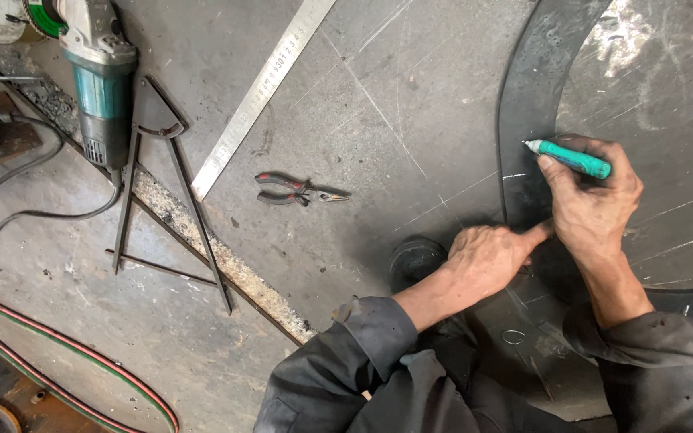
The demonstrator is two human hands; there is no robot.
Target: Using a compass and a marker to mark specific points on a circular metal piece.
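The right hand (591,210) grips a green marker (569,157), its tip on the curved dark template (525,104) lying on the steel plate (378,104). The left hand (491,255), loosely curled and holding nothing, presses a finger on the template's lower edge. Pliers (294,189), a ruler (260,92) and a grinder (99,76) lie well to the left.

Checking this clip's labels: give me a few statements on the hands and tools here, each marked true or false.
1. The right hand holds a green marker. True.
2. The left hand grips the pliers. False: the pliers lie alone on the steel sheet; the left hand presses on the curved metal piece.
3. The steel ruler lies diagonally on the sheet. True.
4. The angle grinder rests beside the right hand. False: it sits far off at the upper left.
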